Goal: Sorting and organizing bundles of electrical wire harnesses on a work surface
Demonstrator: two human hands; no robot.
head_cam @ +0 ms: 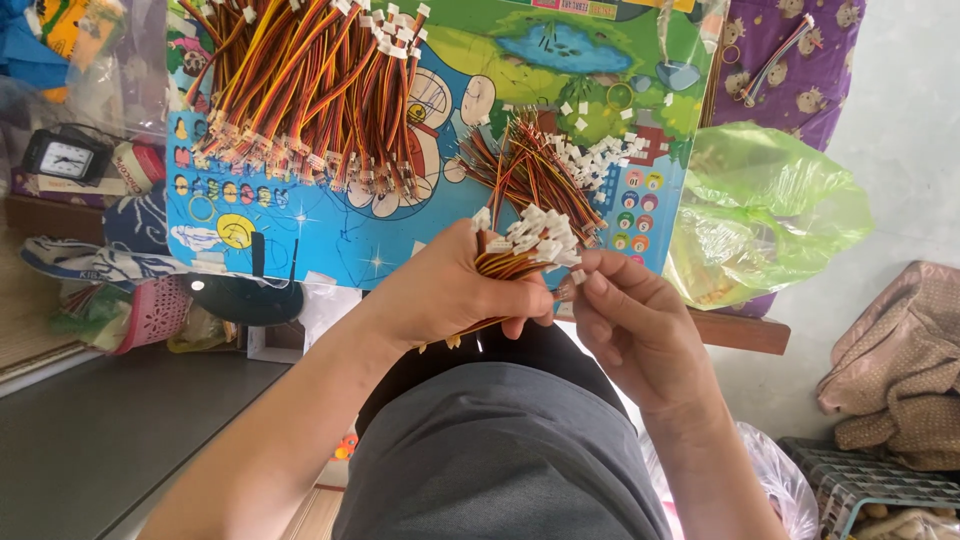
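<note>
My left hand (455, 290) is closed around a bundle of short red, yellow and black wire leads (525, 250) with small white plug connectors at their upper ends. My right hand (630, 325) sits just right of the bundle, its thumb and forefinger pinching one lead's connector at the bundle's edge. Above the hands, a smaller loose pile of the same leads (530, 170) with scattered white connectors (605, 155) lies on a colourful cartoon play board (330, 240). A large heap of finished leads (310, 90) covers the board's upper left.
A green plastic bag (770, 210) lies right of the board over purple patterned cloth (800, 60). A small black clock (65, 158) and clutter stand at the left. A brown dotted cloth (900, 360) and a plastic crate (870, 490) are at the lower right. My grey-clad lap (500, 450) fills the bottom.
</note>
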